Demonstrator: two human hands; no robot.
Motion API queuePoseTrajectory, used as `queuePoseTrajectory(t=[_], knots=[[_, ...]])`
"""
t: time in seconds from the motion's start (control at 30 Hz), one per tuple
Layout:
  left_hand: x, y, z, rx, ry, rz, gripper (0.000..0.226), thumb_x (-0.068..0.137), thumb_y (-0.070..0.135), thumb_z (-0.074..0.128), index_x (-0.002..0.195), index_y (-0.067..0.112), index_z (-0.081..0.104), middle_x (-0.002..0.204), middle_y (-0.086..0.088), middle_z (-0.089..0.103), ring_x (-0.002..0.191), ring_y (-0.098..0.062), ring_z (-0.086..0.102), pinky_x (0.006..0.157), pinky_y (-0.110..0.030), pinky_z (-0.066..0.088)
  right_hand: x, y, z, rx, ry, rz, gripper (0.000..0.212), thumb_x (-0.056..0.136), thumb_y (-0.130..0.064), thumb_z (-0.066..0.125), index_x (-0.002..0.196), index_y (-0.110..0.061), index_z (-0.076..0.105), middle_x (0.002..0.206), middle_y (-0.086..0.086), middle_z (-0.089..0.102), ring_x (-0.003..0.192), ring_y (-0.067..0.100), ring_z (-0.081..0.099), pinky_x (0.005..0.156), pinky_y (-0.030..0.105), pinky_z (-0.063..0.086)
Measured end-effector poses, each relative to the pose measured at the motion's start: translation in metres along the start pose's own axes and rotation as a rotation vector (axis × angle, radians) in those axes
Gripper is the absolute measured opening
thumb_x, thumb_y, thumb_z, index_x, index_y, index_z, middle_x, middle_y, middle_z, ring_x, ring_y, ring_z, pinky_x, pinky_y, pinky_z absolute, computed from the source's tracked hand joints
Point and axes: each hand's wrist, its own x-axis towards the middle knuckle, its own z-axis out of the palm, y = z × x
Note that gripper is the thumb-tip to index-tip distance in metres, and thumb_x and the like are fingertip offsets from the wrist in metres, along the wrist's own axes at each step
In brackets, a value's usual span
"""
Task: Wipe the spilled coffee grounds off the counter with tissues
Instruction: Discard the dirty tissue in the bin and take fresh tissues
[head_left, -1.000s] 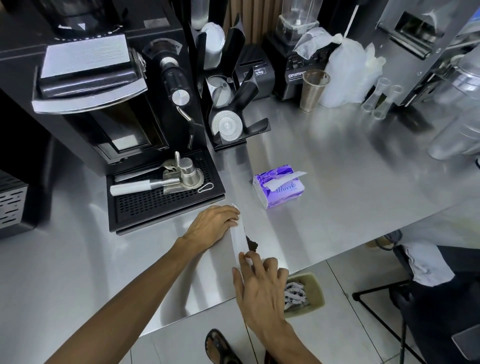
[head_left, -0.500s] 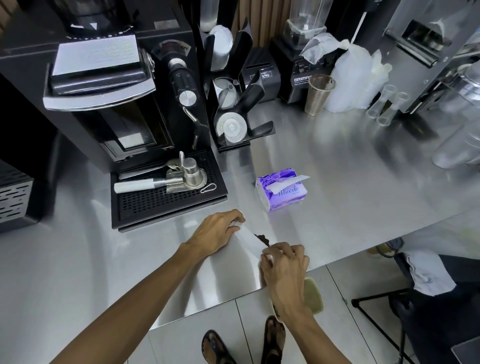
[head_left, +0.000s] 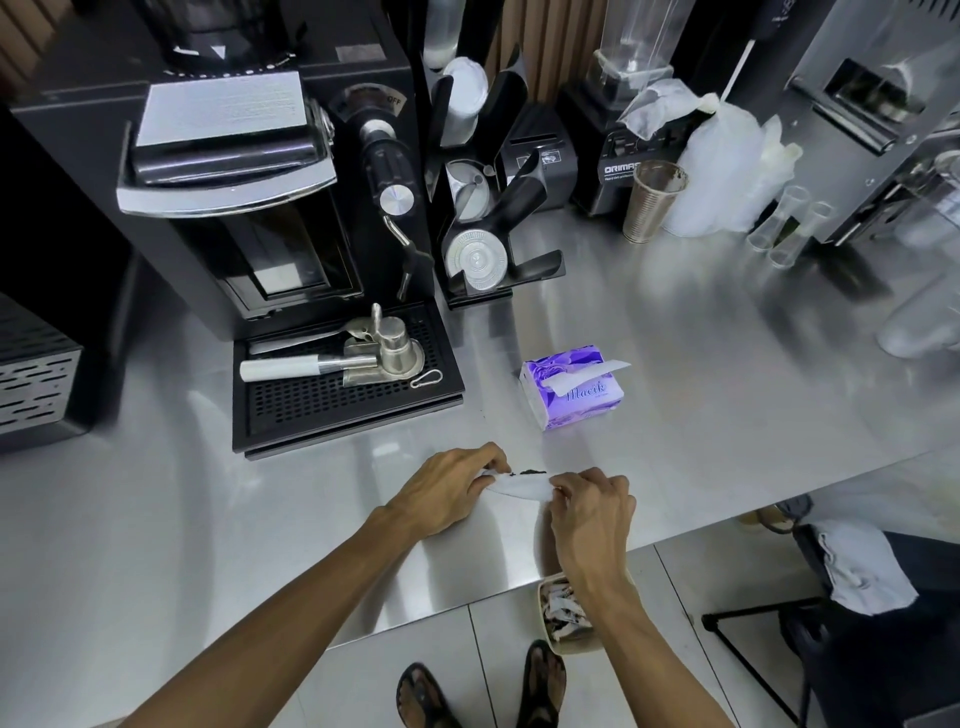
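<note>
A white tissue (head_left: 521, 488) is stretched between my two hands just above the steel counter (head_left: 727, 395), near its front edge. A small dark heap of coffee grounds (head_left: 529, 472) lies along the tissue's far edge. My left hand (head_left: 449, 488) pinches the tissue's left end. My right hand (head_left: 592, 506) pinches its right end. A purple tissue pack (head_left: 571, 396), with one sheet sticking out of its top, stands on the counter behind my hands.
A black drip tray (head_left: 343, 400) with a portafilter and tamper sits at the left, under the coffee grinder (head_left: 249, 171). A bin (head_left: 563, 613) with crumpled tissues stands on the floor below the counter edge. Cups, a blender and bottles line the back.
My right hand went from flat on the tissue to pinching its right end. Both hands have gathered the tissue with the grounds on it and turned it crosswise.
</note>
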Motion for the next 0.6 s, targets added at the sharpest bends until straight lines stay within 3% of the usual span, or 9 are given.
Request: queuePoseTrajectory(t=[0.17,0.23,0.33,0.43,0.6], knots=[[-0.004,0.002,0.003,0.003,0.032,0.035,0.017,0.097,0.017,0.051,0.112,0.026,0.054,0.11,0.008,0.068,0.094,-0.016,0.063,0.083,-0.035,0.05,0.011,-0.009,0.002,0.035,-0.046,-0.021,0.025,0.069,0.005,0.067,0.083,-0.014,0.077,0.075,0.009,0.066,0.067,0.032,0.049,0.063,0.035,0.04],[-0.005,0.003,0.004,0.003,0.044,0.043,0.017,0.097,0.017,0.052,0.111,0.026,0.054,0.108,0.007,0.068,0.091,-0.017,0.063,0.081,-0.036,0.051,0.012,-0.013,0.005,0.022,-0.074,-0.034,0.013,0.077,-0.01,0.062,0.075,-0.015,0.074,0.068,0.008,0.063,0.064,0.03,0.048,0.063,0.035,0.04],[-0.006,0.006,0.004,-0.007,0.063,0.06,0.015,0.096,0.014,0.053,0.108,0.023,0.054,0.104,0.005,0.069,0.087,-0.019,0.062,0.078,-0.036,0.051,0.015,-0.019,0.01,0.023,-0.114,-0.049,0.025,0.084,-0.031,0.058,0.067,-0.015,0.067,0.063,0.006,0.06,0.062,0.027,0.049,0.066,0.035,0.038],[-0.007,0.008,0.003,-0.02,0.075,0.066,0.012,0.096,0.013,0.053,0.104,0.022,0.054,0.1,0.001,0.069,0.083,-0.022,0.061,0.075,-0.037,0.05,0.019,-0.023,0.012,0.056,-0.107,-0.067,0.017,0.079,-0.026,0.073,0.072,-0.012,0.068,0.068,0.008,0.062,0.064,0.026,0.049,0.067,0.036,0.042],[-0.007,0.008,0.003,-0.046,0.053,0.067,0.015,0.095,0.009,0.05,0.091,0.023,0.044,0.104,0.007,0.068,0.084,-0.024,0.061,0.074,-0.038,0.051,0.022,-0.027,0.011,0.183,-0.177,-0.091,0.01,0.082,-0.013,0.07,0.088,-0.008,0.064,0.079,0.009,0.062,0.077,0.026,0.048,0.064,0.034,0.043]])
